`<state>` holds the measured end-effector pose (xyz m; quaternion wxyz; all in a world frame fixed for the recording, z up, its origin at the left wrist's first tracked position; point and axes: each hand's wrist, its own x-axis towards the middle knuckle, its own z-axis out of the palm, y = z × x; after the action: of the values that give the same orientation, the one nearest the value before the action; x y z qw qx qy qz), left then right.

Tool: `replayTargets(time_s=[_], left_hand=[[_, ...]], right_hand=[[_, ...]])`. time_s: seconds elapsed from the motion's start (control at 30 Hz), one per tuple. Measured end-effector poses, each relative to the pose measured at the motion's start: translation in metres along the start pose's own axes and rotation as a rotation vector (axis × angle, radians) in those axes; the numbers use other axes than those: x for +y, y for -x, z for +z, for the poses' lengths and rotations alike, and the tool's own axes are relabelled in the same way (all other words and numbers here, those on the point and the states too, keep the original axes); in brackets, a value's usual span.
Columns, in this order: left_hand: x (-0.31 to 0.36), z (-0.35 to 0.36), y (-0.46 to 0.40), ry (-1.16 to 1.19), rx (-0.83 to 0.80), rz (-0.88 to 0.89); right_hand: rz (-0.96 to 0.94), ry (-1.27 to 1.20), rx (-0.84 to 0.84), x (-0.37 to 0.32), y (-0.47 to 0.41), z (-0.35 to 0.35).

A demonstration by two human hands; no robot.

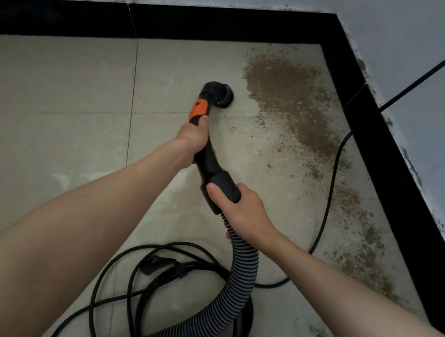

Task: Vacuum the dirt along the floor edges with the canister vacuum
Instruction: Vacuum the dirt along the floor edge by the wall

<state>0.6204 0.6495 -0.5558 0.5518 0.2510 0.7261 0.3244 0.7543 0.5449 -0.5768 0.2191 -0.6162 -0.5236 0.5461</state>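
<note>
Black curved plastic vacuum wand with orange collar [199,109] is being gripped by left hand [192,137], fingers wrapped just below the collar, forearm extended. Right hand [241,210] is being curled round the wand's rear cuff where grey ribbed hose [238,281] joins. Round black brush nozzle [223,94] is being held on the beige tiled floor [53,89], beside brown dirt [290,97] near the black skirting corner [335,37].

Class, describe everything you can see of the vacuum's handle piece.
The handle piece is a curved black tube, plastic by its look, with an orange collar near a round brush head held over the floor tile. The left hand grips it below the collar; the right hand grips its wide end, where the ribbed hose joins.
</note>
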Motion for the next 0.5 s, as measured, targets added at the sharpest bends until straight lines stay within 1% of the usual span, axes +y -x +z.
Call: replayTargets(time_s=[0.1, 0.17, 0.23, 0.37, 0.5], left_hand=[[-0.001, -0.024, 0.000, 0.055, 0.050, 0.001], [-0.005, -0.040, 0.002, 0.119, 0.064, -0.034], [-0.013, -0.055, 0.006, 0.185, 0.078, -0.080], [-0.030, -0.071, 0.017, 0.250, 0.118, -0.104], [-0.040, -0.070, 0.026, 0.283, 0.117, -0.131]], right_hand=[[0.011, -0.003, -0.110, -0.016, -0.004, 0.007], [0.036, -0.007, -0.208, -0.024, -0.004, 0.010], [0.036, 0.048, -0.270, -0.028, -0.002, 0.013], [-0.037, 0.174, -0.279, -0.037, 0.000, 0.030], [-0.129, 0.426, -0.231, -0.047, -0.005, 0.044]])
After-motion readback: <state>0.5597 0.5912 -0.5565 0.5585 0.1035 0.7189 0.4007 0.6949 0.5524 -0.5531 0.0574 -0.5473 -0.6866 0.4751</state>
